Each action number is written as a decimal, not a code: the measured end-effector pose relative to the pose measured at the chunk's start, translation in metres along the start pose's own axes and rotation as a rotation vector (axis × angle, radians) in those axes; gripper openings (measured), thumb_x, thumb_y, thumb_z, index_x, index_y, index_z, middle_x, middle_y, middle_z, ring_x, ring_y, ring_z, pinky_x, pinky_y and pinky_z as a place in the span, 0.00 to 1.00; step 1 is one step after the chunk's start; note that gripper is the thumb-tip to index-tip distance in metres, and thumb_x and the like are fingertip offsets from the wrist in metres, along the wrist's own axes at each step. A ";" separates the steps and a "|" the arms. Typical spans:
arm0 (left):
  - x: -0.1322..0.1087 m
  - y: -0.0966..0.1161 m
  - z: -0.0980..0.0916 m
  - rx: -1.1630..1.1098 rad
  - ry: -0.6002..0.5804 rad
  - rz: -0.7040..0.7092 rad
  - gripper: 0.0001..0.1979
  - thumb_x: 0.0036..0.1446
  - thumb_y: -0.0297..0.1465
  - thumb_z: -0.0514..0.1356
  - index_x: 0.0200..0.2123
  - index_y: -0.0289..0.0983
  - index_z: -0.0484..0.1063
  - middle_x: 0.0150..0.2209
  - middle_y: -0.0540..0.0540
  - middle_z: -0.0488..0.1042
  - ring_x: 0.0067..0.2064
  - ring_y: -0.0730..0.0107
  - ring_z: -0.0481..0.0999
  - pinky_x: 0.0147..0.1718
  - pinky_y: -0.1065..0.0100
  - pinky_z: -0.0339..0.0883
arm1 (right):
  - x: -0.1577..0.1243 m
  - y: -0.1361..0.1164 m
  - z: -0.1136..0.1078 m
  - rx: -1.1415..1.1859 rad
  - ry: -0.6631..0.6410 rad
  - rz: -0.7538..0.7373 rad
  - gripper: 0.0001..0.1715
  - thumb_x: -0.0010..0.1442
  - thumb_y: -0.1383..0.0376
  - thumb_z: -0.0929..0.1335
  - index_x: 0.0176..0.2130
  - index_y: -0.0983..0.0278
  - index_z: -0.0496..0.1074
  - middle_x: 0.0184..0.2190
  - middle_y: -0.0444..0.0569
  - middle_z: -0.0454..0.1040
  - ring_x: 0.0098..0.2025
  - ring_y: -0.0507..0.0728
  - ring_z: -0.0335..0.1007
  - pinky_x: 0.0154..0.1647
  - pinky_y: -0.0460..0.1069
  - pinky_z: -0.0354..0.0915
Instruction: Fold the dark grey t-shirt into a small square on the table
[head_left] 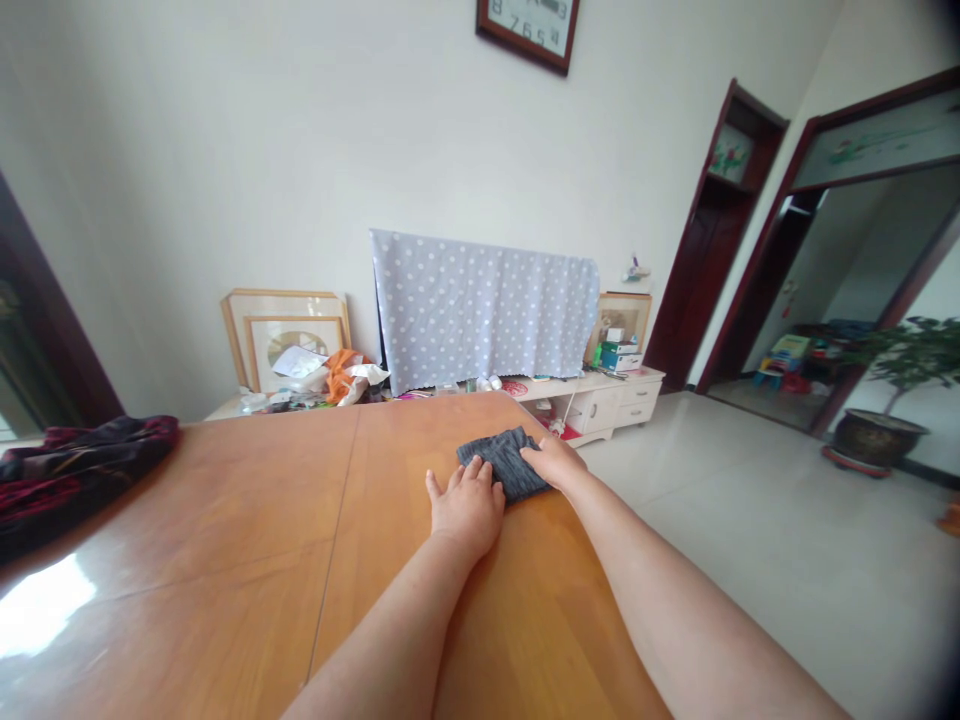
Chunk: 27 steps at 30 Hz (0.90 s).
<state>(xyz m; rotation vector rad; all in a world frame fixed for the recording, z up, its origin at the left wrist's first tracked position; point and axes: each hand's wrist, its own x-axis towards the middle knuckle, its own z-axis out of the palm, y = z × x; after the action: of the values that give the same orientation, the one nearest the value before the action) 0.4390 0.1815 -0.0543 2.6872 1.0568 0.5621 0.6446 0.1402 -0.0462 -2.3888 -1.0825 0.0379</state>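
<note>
A folded piece of dark grey mottled fabric lies near the right edge of the wooden table. My left hand rests palm down with spread fingers, its fingertips on the fabric's near left part and the thumb out to the side. At the fabric's right side, my right hand pinches the edge, thumb on top; its other fingers are mostly hidden. Whether the fabric is a garment or a plain cloth I cannot tell.
Dark and red clothing lies at the table's left end. Beyond stands a low white cabinet with a polka-dot cover, framed pictures and clutter. A potted plant stands on the floor at right.
</note>
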 end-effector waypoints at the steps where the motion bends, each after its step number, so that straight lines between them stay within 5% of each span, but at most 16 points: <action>1: 0.000 0.000 0.000 -0.001 -0.001 -0.001 0.21 0.67 0.39 0.46 0.59 0.48 0.66 0.67 0.44 0.61 0.66 0.51 0.60 0.63 0.30 0.31 | 0.000 -0.001 0.001 0.006 -0.001 -0.015 0.20 0.57 0.49 0.67 0.33 0.61 0.78 0.33 0.54 0.79 0.36 0.61 0.74 0.29 0.49 0.58; 12: 0.000 0.001 -0.002 -0.018 -0.012 -0.003 0.21 0.66 0.38 0.46 0.59 0.47 0.66 0.67 0.44 0.60 0.66 0.52 0.60 0.63 0.29 0.29 | 0.006 -0.002 0.011 0.127 0.116 -0.075 0.12 0.55 0.56 0.67 0.33 0.62 0.69 0.32 0.48 0.75 0.35 0.56 0.69 0.30 0.46 0.56; 20: -0.002 0.001 -0.005 -0.026 0.003 0.006 0.21 0.67 0.38 0.45 0.59 0.46 0.66 0.68 0.44 0.58 0.67 0.51 0.57 0.62 0.29 0.31 | 0.013 0.013 0.022 0.213 0.195 0.023 0.15 0.57 0.54 0.65 0.39 0.62 0.66 0.31 0.45 0.73 0.33 0.56 0.68 0.29 0.46 0.57; 27: 0.001 -0.004 -0.010 -0.123 0.088 -0.163 0.19 0.67 0.36 0.43 0.54 0.44 0.68 0.58 0.41 0.71 0.58 0.53 0.69 0.63 0.33 0.35 | 0.011 0.025 0.001 0.151 0.171 0.104 0.19 0.56 0.49 0.68 0.36 0.62 0.69 0.31 0.49 0.75 0.34 0.58 0.70 0.32 0.48 0.58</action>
<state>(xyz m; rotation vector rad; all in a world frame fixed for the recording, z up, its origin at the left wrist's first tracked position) 0.4332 0.1852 -0.0463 2.4632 1.2085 0.6957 0.6689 0.1347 -0.0571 -2.2647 -0.8462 -0.0464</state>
